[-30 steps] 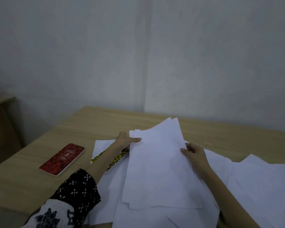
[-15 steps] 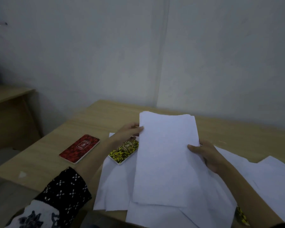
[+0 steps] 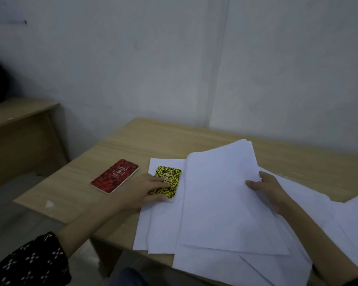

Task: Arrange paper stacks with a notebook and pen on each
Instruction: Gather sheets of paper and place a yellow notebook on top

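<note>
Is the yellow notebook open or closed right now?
Closed. The yellow notebook lies flat on white paper with its patterned cover up and no pages showing; the left hand rests on it.

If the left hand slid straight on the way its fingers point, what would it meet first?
The left hand already lies on the yellow notebook; straight on, it would likely meet the edge of the paper stack held by the right hand.

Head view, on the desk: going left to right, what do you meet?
Red notebook → left hand → yellow notebook → held paper stack → right hand → loose sheets at the far right.
</note>
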